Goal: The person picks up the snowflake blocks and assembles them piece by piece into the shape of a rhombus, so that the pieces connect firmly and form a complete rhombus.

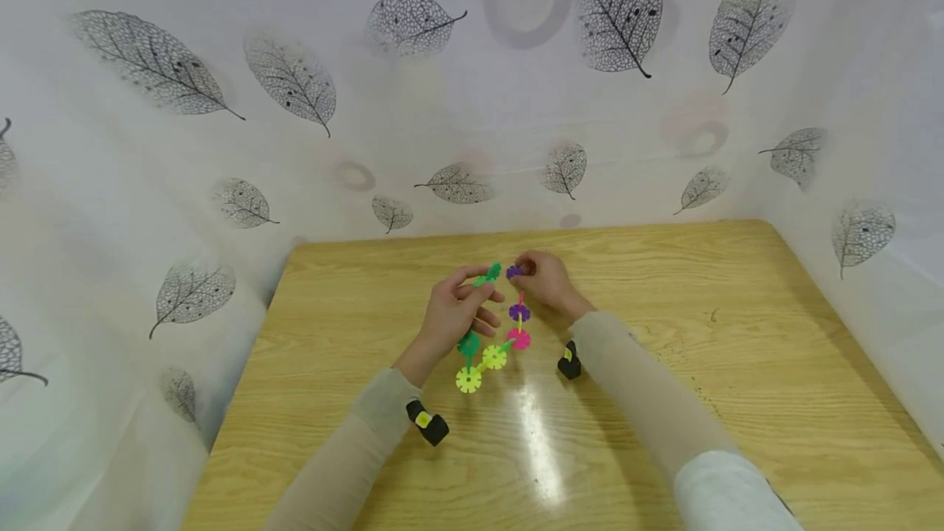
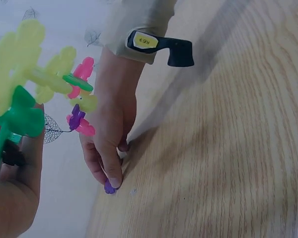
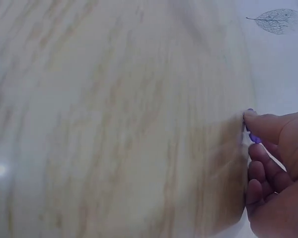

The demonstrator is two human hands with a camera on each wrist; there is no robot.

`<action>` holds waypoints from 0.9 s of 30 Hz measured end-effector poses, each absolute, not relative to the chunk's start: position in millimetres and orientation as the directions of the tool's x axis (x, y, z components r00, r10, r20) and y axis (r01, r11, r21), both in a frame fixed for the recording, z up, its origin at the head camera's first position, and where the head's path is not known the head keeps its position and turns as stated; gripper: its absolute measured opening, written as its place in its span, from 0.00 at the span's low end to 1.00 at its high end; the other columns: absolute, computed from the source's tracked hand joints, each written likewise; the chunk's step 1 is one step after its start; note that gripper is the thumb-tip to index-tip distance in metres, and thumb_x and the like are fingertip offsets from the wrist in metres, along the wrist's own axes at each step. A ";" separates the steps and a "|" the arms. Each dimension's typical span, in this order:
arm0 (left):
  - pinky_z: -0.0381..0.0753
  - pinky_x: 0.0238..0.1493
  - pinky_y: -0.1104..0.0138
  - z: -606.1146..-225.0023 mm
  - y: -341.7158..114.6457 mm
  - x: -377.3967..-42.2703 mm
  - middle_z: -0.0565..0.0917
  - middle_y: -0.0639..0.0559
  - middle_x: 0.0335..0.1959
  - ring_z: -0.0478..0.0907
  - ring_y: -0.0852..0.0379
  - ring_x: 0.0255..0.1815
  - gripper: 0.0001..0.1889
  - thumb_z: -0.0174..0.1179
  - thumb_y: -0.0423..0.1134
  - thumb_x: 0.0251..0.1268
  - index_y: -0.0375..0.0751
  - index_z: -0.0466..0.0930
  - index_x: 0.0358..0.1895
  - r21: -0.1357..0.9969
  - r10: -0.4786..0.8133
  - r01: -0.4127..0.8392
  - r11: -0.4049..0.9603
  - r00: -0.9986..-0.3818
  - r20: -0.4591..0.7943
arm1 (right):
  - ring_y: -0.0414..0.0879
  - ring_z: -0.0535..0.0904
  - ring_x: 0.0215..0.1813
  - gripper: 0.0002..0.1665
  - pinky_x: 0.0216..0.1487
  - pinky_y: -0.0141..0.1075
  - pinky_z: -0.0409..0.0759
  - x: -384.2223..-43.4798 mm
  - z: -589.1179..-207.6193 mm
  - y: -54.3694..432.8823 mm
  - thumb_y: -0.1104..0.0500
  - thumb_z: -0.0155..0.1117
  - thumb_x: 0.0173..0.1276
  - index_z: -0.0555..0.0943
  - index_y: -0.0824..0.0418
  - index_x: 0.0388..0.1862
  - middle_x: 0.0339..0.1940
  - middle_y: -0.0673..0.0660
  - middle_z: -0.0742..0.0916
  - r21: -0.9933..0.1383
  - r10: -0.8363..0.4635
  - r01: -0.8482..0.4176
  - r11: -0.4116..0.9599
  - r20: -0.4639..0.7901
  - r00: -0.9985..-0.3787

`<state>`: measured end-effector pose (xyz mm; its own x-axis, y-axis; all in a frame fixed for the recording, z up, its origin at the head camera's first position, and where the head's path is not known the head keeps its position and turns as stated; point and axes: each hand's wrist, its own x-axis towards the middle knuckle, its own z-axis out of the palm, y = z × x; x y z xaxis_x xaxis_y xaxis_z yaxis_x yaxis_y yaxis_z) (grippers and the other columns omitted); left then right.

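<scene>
My left hand (image 1: 456,310) grips the green end of a chain of notched plastic discs, the kind that slot together. Above the fingers a green disc (image 1: 494,271) sticks out, and another green disc (image 1: 468,343) shows below the palm. From there the chain runs through a yellow disc (image 1: 468,380), more yellow and a pink disc (image 1: 519,339) up to a purple disc (image 1: 519,312) with pink at its end. Between thumb and fingers, my right hand (image 1: 546,279) pinches a loose purple disc (image 2: 110,187), apart from the chain in the left wrist view.
Both hands are over a wood-grain table (image 1: 354,301). A white curtain (image 1: 472,113) printed with leaves hangs behind the table and along its sides. Small dark specks lie on the tabletop beside the right forearm. Each wrist wears a black camera mount (image 1: 428,423).
</scene>
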<state>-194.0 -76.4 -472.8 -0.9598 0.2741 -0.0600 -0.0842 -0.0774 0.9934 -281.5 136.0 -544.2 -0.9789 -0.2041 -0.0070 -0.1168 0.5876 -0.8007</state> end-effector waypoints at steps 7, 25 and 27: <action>0.91 0.23 0.63 -473.3 -76.7 -193.5 0.92 0.50 0.35 0.87 0.59 0.20 0.17 0.58 0.37 0.82 0.39 0.78 0.67 0.993 0.279 -0.090 -0.076 -0.958 -0.065 | 0.58 0.84 0.52 0.15 0.58 0.48 0.86 -278.3 -534.2 143.0 0.65 0.65 0.73 0.83 0.70 0.56 0.49 0.67 0.88 -0.868 -0.196 -0.047 0.494 -0.058 -0.979; 0.90 0.23 0.64 -471.1 -79.9 -196.9 0.92 0.50 0.35 0.87 0.58 0.21 0.17 0.59 0.37 0.81 0.41 0.78 0.67 0.992 0.268 -0.105 -0.064 -0.960 -0.084 | 0.61 0.86 0.46 0.17 0.48 0.46 0.88 -261.5 -476.7 148.7 0.60 0.64 0.77 0.84 0.66 0.60 0.43 0.61 0.91 -0.931 -0.246 -0.055 0.362 -0.039 -0.969; 0.90 0.23 0.64 -471.6 -79.7 -197.2 0.91 0.53 0.34 0.87 0.58 0.21 0.17 0.59 0.37 0.81 0.41 0.78 0.67 0.992 0.268 -0.104 -0.067 -0.960 -0.083 | 0.66 0.85 0.49 0.17 0.51 0.52 0.88 -258.8 -473.1 148.8 0.60 0.64 0.77 0.84 0.66 0.60 0.44 0.63 0.90 -0.936 -0.251 -0.056 0.348 -0.036 -0.967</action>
<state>-197.2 -79.7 -471.6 -0.9598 0.2682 -0.0827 -0.1042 -0.0668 0.9923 -258.8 148.8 -473.1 -0.9673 -0.2512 -0.0359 -0.0558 0.3484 -0.9357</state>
